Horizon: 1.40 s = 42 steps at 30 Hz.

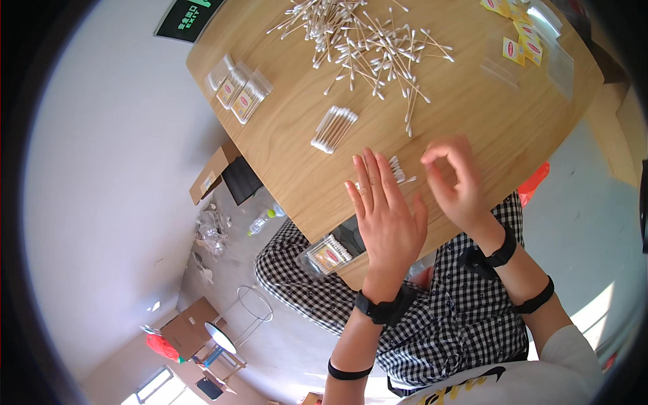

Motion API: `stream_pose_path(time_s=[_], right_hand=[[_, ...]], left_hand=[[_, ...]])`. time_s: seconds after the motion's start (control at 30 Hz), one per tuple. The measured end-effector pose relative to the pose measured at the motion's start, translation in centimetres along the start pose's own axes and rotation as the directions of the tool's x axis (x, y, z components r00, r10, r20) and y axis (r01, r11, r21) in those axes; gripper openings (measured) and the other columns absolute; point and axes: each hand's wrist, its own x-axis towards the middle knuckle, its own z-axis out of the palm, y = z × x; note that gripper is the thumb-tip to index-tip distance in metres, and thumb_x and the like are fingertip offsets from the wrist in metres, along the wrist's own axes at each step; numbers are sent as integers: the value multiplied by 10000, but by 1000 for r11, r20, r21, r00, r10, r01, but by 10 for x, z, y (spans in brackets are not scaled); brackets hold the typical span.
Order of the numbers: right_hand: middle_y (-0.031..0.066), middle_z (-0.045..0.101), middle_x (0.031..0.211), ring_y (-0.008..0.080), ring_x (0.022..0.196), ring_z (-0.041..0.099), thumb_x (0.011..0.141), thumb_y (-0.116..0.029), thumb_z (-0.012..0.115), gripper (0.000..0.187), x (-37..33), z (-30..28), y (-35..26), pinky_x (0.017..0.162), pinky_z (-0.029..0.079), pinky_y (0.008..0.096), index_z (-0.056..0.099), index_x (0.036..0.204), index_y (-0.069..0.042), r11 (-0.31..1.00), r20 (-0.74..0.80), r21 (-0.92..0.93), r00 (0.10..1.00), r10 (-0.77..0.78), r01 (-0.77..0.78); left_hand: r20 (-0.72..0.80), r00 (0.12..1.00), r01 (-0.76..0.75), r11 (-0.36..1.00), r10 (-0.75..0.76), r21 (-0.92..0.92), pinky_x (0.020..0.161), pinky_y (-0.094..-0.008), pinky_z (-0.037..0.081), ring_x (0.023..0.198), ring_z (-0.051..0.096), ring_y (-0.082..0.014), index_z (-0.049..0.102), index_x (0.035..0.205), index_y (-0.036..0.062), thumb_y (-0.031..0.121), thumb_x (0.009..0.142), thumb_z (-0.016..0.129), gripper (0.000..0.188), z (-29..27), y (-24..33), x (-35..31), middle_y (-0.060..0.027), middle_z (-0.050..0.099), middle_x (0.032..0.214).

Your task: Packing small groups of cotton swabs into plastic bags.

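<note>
Flat on the wooden table, with fingers stretched, my left hand (390,216) partly covers a small row of cotton swabs (397,169). Beside it on the right, my right hand (459,182) is raised with thumb and forefinger curled into a pinch. It is slightly blurred, and anything between its fingertips is too small to make out. One neat bundle of swabs (335,129) lies just beyond my left hand. Farther off spreads a large loose heap of swabs (378,50).
Filled clear packs of swabs (239,91) lie at the table's left edge, another pack (327,255) at the near edge. Yellow-and-white cards (523,44) and clear plastic sleeves (560,71) are at the far right. An open cardboard box (212,174) stands left of the table (283,158).
</note>
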Motion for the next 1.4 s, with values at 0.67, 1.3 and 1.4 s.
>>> stream_pose_path(time_s=[0.67, 1.3, 1.4], right_hand=[[75, 613, 926, 193, 864, 597, 826, 131, 526, 196, -6, 4, 8, 763, 468, 285, 577, 946, -14, 942, -165, 267, 953, 252, -203], [57, 588, 893, 135, 812, 559, 860, 124, 492, 170, -4, 7, 6, 773, 458, 250, 571, 924, -11, 945, -132, 252, 961, 244, -206], [81, 601, 876, 197, 821, 593, 833, 138, 505, 179, -4, 8, 4, 747, 476, 283, 562, 914, -12, 943, -128, 253, 958, 256, -218]], left_hand=[[92, 992, 70, 981, -87, 179, 1151, -537, 154, 1440, 145, -428, 146, 1449, -145, 621, 880, 501, 1018, 27, 18, -29, -330, 167, 1518], [58, 997, 46, 973, -60, 228, 1152, -542, 144, 1440, 135, -435, 106, 1445, -158, 656, 848, 521, 1091, 13, -8, -6, -354, 169, 1506], [53, 998, 22, 977, -34, 213, 1146, -544, 169, 1431, 158, -451, 148, 1434, -167, 703, 811, 508, 1129, 21, -4, -18, -359, 189, 1497]])
